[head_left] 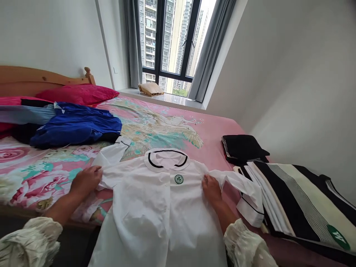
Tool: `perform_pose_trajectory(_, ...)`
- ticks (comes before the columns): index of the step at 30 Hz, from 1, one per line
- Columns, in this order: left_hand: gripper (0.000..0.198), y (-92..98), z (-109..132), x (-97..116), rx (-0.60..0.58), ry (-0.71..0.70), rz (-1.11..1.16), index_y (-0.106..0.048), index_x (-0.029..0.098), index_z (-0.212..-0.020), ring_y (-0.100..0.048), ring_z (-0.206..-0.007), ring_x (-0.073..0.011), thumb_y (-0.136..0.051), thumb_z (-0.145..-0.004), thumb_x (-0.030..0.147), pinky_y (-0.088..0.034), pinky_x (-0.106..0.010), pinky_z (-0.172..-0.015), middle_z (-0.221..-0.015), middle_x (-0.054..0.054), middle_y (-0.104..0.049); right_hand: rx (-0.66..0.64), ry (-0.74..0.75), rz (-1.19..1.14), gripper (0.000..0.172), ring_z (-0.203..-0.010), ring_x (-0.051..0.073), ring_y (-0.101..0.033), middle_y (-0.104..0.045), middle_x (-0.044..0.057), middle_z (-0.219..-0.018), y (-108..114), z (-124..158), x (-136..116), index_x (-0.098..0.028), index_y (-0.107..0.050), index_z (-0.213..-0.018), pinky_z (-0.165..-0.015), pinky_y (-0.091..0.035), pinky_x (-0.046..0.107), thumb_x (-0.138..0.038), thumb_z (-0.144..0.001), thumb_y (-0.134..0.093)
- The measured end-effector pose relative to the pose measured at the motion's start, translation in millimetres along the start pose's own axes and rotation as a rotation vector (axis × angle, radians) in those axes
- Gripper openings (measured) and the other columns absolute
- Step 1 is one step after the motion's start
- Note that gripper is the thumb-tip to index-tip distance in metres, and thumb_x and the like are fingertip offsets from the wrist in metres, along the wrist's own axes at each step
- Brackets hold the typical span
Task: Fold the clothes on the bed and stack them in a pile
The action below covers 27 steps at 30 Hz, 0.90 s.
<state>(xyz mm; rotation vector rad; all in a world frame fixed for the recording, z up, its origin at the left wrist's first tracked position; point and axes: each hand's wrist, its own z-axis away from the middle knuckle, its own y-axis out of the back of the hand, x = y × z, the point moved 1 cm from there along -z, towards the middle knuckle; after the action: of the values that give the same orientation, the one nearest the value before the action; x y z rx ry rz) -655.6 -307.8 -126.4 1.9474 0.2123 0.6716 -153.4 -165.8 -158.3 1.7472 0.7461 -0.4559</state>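
Note:
A white shirt (141,200) lies front up on the bed, its lower part hanging toward me over the edge. Black trim lines its round collar and cuffs, and a round green badge (178,179) sits on the chest. My left hand (86,180) is closed on the sleeve at the left, below the shoulder. That sleeve bends away toward the blue clothes. At the other armhole, my right hand (211,188) pinches the fabric beside the sleeve. The right sleeve stretches out to the striped pile, its cuff turned down.
Folded striped clothes (303,200) lie at the right, with a folded black garment (241,146) behind them. Loose blue clothing (80,124) is heaped on the left of the floral bed sheet (178,122), near a red pillow (83,94). A beige bundle (151,89) rests on the windowsill.

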Motion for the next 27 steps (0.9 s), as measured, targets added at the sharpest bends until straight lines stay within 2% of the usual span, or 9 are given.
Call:
perform_pose_trajectory(2,0.04,5.5,-13,6,-0.021,-0.048,0.023,-0.061,0.016,-0.1,-0.06,-0.103,-0.0246,-0.037,-0.078,0.04,-0.043,-0.043,-0.094,-0.103,-0.004,-0.068,-0.015,0.032,0.062,0.032,-0.104,0.027,-0.054,-0.061,0.014,-0.106,4,-19,-7,-0.016,-0.062,-0.101,-0.095,-0.04,0.04,-0.028,-0.081,-0.039)
perform_pose_trajectory(4,0.043,-1.2,-26,28,-0.089,-0.117,0.06,-0.061,0.019,-0.106,-0.056,-0.111,-0.0228,-0.035,-0.079,0.041,-0.04,-0.038,-0.099,-0.113,-0.002,-0.066,-0.039,0.065,0.121,0.032,-0.104,0.022,-0.054,-0.06,0.01,-0.11,1,-38,-20,-0.019,-0.061,-0.104,-0.09,-0.042,0.033,-0.026,-0.085,-0.036)
perform_pose_trajectory(9,0.048,-48.9,-58,88,-0.309,-0.203,0.139,-0.062,0.019,-0.114,-0.052,-0.121,-0.024,-0.041,-0.074,0.036,-0.037,-0.034,-0.103,-0.128,-0.007,-0.06,-0.152,0.079,0.312,0.036,-0.113,0.024,-0.049,-0.054,0.01,-0.126,-19,-86,-37,-0.02,-0.059,-0.115,-0.089,-0.038,0.034,-0.016,-0.085,-0.039)
perform_pose_trajectory(13,0.048,-77.1,-79,93,-0.412,-0.09,0.143,-0.065,0.015,-0.108,-0.057,-0.114,-0.0304,-0.05,-0.065,0.029,-0.043,-0.039,-0.096,-0.118,-0.012,-0.066,-0.309,0.017,0.432,0.031,-0.113,0.028,-0.048,-0.061,0.012,-0.117,-29,-113,-18,-0.02,-0.062,-0.109,-0.089,-0.036,0.038,-0.018,-0.08,-0.051)
perform_pose_trajectory(16,0.045,-83.5,-82,84,-0.474,-0.024,0.182,-0.067,0.017,-0.105,-0.066,-0.095,-0.0255,-0.051,-0.065,0.03,-0.049,-0.031,-0.082,-0.1,-0.007,-0.073,-0.427,-0.055,0.446,0.023,-0.095,0.021,-0.058,-0.067,0.009,-0.101,-31,-125,6,-0.019,-0.064,-0.098,-0.076,-0.039,0.029,-0.024,-0.083,-0.047)
perform_pose_trajectory(19,0.041,-84.0,-76,77,-0.481,0.017,0.228,-0.066,0.018,-0.104,-0.068,-0.083,-0.0195,-0.046,-0.072,0.035,-0.05,-0.024,-0.07,-0.091,-0.003,-0.073,-0.464,-0.12,0.441,0.023,-0.085,0.018,-0.06,-0.068,0.006,-0.094,-31,-131,20,-0.019,-0.064,-0.091,-0.066,-0.038,0.025,-0.024,-0.085,-0.042)
perform_pose_trajectory(21,0.042,-82.8,-74,79,-0.445,0.052,0.218,-0.065,0.016,-0.104,-0.068,-0.078,-0.0198,-0.046,-0.073,0.035,-0.05,-0.025,-0.066,-0.088,-0.004,-0.073,-0.429,-0.134,0.446,0.023,-0.088,0.019,-0.059,-0.067,0.007,-0.097,-31,-134,17,-0.019,-0.063,-0.092,-0.067,-0.038,0.026,-0.02,-0.082,-0.042)
perform_pose_trajectory(24,0.047,-77.9,-76,99,-0.337,0.055,0.178,-0.063,0.013,-0.111,-0.067,-0.085,-0.0231,-0.044,-0.075,0.037,-0.05,-0.029,-0.072,-0.095,-0.008,-0.072,-0.302,-0.068,0.445,0.029,-0.104,0.022,-0.052,-0.062,0.009,-0.111,-35,-134,-9,-0.018,-0.059,-0.102,-0.079,-0.037,0.03,-0.017,-0.082,-0.039)
perform_pose_trajectory(27,0.045,-74.1,-81,137,-0.285,-0.093,0.176,-0.066,0.019,-0.106,-0.061,-0.104,-0.0223,-0.041,-0.081,0.047,-0.045,-0.028,-0.089,-0.111,-0.006,-0.069,-0.251,0.087,0.411,0.028,-0.111,0.021,-0.047,-0.06,0.006,-0.117,-50,-133,-48,-0.022,-0.057,-0.107,-0.091,-0.033,0.032,-0.025,-0.086,-0.038)
